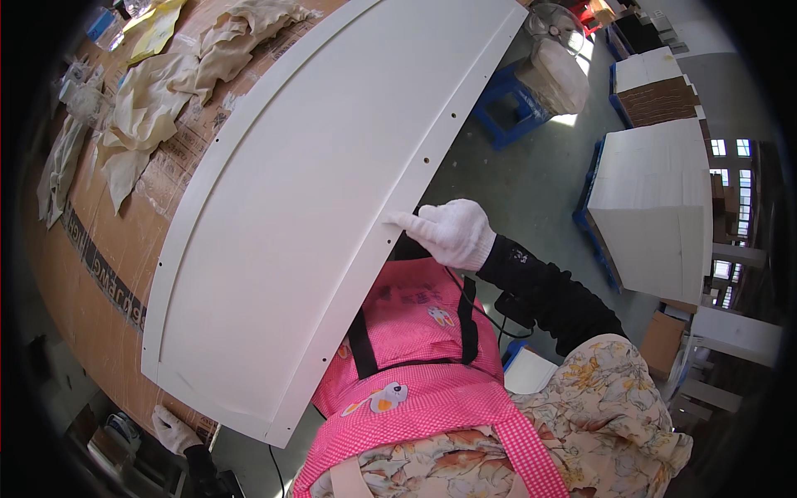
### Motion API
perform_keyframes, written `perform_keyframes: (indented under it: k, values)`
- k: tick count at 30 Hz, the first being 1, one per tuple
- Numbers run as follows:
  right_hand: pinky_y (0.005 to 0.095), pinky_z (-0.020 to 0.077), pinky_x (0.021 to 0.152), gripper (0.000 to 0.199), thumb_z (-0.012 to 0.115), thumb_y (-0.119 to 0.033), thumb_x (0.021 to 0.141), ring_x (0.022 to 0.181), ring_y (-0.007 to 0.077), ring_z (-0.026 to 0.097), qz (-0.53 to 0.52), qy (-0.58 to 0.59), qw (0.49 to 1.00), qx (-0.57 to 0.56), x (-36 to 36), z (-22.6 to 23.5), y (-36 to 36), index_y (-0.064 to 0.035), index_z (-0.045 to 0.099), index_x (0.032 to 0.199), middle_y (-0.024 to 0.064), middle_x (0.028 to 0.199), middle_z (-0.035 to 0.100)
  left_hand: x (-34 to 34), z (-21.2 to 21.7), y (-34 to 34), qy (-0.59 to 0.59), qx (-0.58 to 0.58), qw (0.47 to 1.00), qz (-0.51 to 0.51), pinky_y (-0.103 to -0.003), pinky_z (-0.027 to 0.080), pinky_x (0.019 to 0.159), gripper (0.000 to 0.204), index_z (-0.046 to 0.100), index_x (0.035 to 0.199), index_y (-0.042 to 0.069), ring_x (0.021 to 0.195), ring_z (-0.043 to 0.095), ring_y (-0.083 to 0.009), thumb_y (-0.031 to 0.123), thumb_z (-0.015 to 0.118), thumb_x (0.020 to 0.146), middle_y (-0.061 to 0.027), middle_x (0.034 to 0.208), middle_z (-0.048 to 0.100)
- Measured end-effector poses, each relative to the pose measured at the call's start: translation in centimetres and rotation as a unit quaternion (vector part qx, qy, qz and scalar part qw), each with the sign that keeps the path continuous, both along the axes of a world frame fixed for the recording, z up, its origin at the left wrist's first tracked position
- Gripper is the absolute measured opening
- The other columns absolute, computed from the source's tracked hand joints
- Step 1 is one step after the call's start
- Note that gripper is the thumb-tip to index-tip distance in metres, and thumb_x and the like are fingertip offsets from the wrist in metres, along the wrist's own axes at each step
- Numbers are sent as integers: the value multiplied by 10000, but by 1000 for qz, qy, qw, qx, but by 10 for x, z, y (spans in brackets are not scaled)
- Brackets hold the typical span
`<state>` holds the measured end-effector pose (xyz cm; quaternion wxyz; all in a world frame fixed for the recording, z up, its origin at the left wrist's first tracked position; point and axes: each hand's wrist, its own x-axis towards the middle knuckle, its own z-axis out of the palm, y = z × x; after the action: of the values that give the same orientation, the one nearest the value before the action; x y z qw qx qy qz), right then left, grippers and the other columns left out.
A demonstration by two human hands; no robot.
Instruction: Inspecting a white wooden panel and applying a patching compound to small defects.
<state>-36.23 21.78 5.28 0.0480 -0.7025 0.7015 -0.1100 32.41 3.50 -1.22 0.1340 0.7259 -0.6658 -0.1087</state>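
A long white panel (315, 174) with a raised, hole-dotted rim lies slanted across the cardboard-covered table (87, 195). On its near right rim rests the index finger of my right hand (455, 234), in a white knit glove. The other fingers of that hand curl in at the panel's edge, and their undersides are hidden. Down at the lower left, my left hand (173, 430), gloved in white too, is beside the table's edge, off the panel's near end. Its fingers are extended and nothing shows in them. I wear a pink checked apron (423, 415) with rabbit patches.
Crumpled beige cloths (149, 108) and a yellow sheet (156, 31) lie on the far left of the table. A blue stool (506, 104) bears a wrapped bundle, near a fan (554, 25). White stacks (652, 207) stand on blue pallets at right. A black cable (473, 303) hangs below my right arm.
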Motion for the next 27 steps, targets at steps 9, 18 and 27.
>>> perform_keyframes:
  k: [9, 18, 27]
  values:
    - [410, 575, 785, 382, 554, -246, 1001, 953, 335, 702, -269, 4, 955, -122, -140, -38, -31, -107, 622, 1350, 142, 1114, 723, -18, 12, -8, -38, 72, 996, 20, -343, 485, 818, 472, 633, 1064, -64, 850, 610, -255, 384, 485, 1083, -166, 925, 677]
    - [381, 499, 493, 553, 554, -161, 899, 534, 217, 610, -84, 71, 982, -155, -87, -66, -14, -219, 555, 1449, 37, 753, 619, -23, 11, -6, -36, -53, 998, 4, -365, 482, 786, 473, 646, 1058, -69, 798, 586, -277, 382, 504, 1072, -173, 891, 671]
    - [418, 547, 589, 417, 543, -177, 945, 719, 295, 694, -239, 102, 961, -93, -143, -30, -48, -199, 610, 1356, 78, 925, 730, -11, 5, 1, -77, -26, 996, 36, -402, 481, 779, 543, 651, 1056, -65, 800, 608, -342, 451, 483, 1065, -211, 908, 689]
